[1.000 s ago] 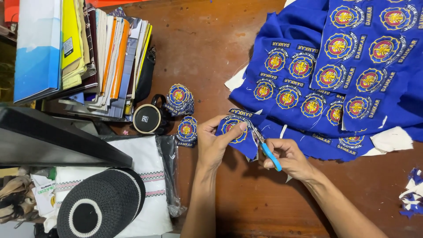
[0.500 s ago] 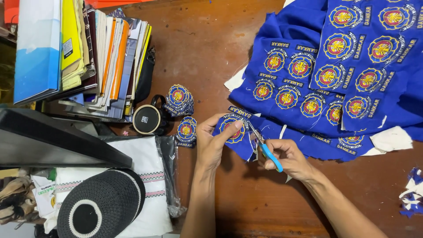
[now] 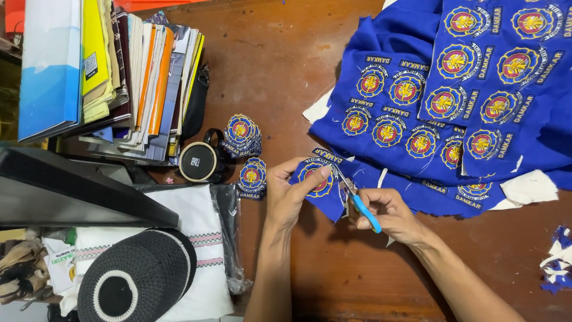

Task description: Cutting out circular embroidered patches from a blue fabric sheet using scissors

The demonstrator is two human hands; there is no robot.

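— Near the middle of the wooden table (image 3: 286, 65), toward its near edge: a left hand (image 3: 289, 194) pinches a round embroidered patch (image 3: 316, 176) on blue cloth, thumb laid over its face, fingers curled underneath; the patch hangs just above the wood, touching the lower hem of the big blue sheet of patches (image 3: 453, 101) that covers the far right corner.

— And the other hand?

— The right hand (image 3: 387, 211) is clenched round a pair of blue-handled scissors (image 3: 360, 206), blades pointing up at the patch's right rim; whether they are biting the cloth at this instant is too small to tell.

— How would that patch handle?

— Light, by the look of it; the dense stitching likely makes the disc fairly stiff, while the plain cloth margin around it looks limp and floppy; I judge it best held on the stitched disc, close to the cutting line, so the edge stays taut; a grip on the loose margin would probably let it fold away from the blades.

— Fragile?

— Hardly, though a stray snip into the border thread could fray it.

— What lies around?

— Two small stacks of cut patches (image 3: 244, 149) sit left of the hands, beside a round black case (image 3: 198, 161); books (image 3: 125, 71) stand at the far left corner; a black cap (image 3: 140, 280) rests on folded white cloth (image 3: 202, 250) by the near left edge; blue and white scraps (image 3: 557, 259) lie at the right edge.
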